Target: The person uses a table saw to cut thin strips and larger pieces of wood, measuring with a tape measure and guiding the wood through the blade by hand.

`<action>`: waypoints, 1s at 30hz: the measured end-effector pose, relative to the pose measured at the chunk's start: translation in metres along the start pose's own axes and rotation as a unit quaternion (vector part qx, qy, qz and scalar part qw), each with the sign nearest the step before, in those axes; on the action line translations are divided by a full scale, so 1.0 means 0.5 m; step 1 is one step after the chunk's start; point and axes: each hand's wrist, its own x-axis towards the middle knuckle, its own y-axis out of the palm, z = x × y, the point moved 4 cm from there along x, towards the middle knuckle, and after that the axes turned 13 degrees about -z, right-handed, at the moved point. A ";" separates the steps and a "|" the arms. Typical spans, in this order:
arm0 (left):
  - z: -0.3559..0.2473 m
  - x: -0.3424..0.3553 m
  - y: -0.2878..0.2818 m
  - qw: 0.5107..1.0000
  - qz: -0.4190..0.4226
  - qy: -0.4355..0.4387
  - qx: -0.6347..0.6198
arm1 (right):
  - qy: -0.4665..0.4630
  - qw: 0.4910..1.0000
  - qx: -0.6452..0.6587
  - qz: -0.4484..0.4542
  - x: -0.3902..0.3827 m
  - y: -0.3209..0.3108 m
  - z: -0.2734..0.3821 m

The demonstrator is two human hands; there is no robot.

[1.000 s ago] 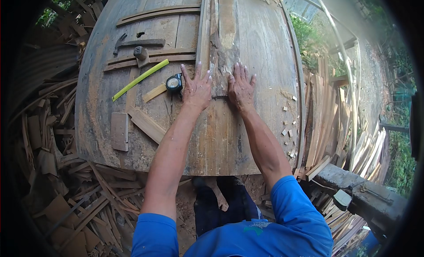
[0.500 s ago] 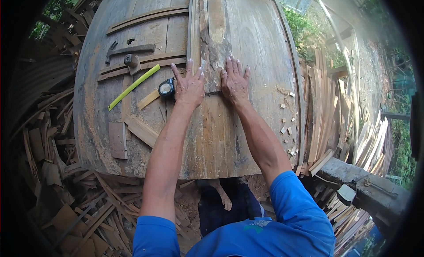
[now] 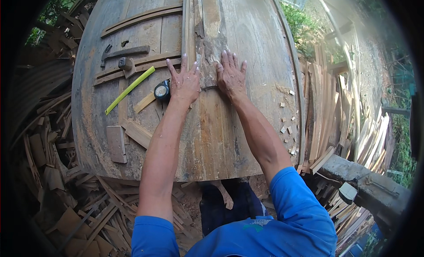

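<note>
Both my arms reach forward over a worn wooden table (image 3: 260,137). My left hand (image 3: 184,83) lies flat with its fingers spread, at the edge of a rough, chipped strip of wood (image 3: 207,45) that runs down the table's middle. On the other side of that strip, my right hand (image 3: 231,76) rests palm down, fingers stretched out. Neither hand holds anything. Just left of my left hand sits a round black tape measure (image 3: 162,91). Beyond it lie a yellow strip (image 3: 130,90) and a hammer (image 3: 126,53).
Thin wooden slats (image 3: 141,21) are fixed across the table's left half, with a small block and bolt (image 3: 126,66) by the lower pair. A flat board piece (image 3: 116,144) lies at left. Small wood cubes (image 3: 283,120) dot the right side. Scrap wood (image 3: 95,217) heaps around the table.
My hands stay flat on the wood. The table and the things on it appear shifted slightly left in the picture, and my hands with them.
</note>
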 end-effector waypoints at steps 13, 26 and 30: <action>0.015 0.034 0.013 1.000 -0.012 0.002 0.017 | -0.007 1.000 0.006 -0.016 0.036 0.022 -0.005; 0.027 0.070 0.015 1.000 0.006 -0.001 0.012 | 0.002 1.000 -0.016 0.015 0.071 0.038 -0.007; 0.034 0.082 0.019 1.000 0.000 -0.005 0.006 | 0.010 1.000 -0.012 0.023 0.082 0.042 -0.007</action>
